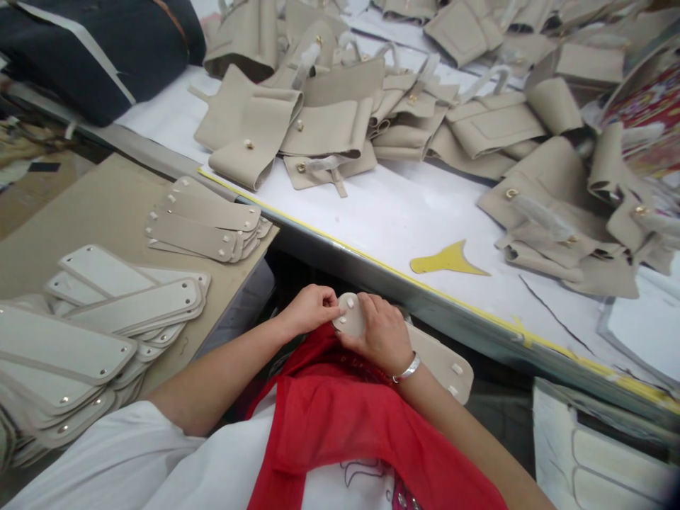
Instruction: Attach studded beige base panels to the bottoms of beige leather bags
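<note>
A long beige panel [440, 358] with rounded ends lies across my lap over the red apron [340, 404]. Small white tabs show near both of its ends. My right hand [381, 331], with a silver bracelet at the wrist, is wrapped over the panel close to its left end. At that end, my left hand [314, 308] has its fingers curled in a pinch, the tips touching the panel's edge beside the white tabs. Whatever is between those fingertips is too small to make out.
Stacked pale panels with metal studs [127, 304] and smaller tabbed pieces [202, 219] lie on the left board [106, 212]. Beige bag parts [329, 106] heap on the white table [372, 212], whose yellow-taped edge runs before me. A yellow template [449, 261] lies there.
</note>
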The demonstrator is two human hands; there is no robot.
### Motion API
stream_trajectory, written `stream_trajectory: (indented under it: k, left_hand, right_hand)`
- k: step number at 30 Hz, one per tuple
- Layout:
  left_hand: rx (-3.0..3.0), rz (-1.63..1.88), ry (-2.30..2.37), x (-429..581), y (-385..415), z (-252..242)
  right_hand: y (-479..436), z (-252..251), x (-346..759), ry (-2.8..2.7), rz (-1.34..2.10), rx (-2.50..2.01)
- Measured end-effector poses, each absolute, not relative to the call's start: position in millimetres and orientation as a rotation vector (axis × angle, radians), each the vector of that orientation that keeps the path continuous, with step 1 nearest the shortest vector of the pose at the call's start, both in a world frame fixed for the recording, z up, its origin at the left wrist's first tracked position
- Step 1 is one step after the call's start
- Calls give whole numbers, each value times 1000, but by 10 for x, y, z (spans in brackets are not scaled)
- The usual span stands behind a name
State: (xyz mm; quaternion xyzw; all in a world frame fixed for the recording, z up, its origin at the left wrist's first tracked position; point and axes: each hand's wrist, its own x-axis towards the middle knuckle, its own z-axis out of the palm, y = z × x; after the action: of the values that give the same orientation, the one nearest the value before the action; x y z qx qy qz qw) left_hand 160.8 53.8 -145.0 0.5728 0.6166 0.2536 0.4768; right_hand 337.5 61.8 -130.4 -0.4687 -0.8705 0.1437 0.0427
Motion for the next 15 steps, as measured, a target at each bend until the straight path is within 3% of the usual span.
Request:
stream_trajectory:
  k: [15]
  left_hand:
    - [1264,701,1450,1627,501,-1601]
  right_hand:
    - [631,-1313,3553,-2664,572,-1293]
